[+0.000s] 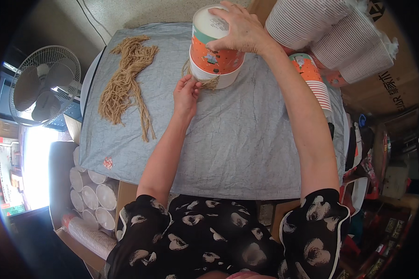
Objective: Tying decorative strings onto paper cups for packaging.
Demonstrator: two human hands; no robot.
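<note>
On grey cloth, hands on cup stack

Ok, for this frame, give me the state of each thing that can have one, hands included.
Stack of paper cups: upside down on the cloth, string at its base.
Right hand: gripping the stack's top.
Left hand: pinching the string.
Bundle of tan strings: lying loose on the cloth.
Fan: running or not, cannot tell.
Sleeved cup stacks: lying on their sides.

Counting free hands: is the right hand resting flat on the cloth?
No, the right hand grips the top of the cup stack, while the left hand pinches twine at its base.
</note>
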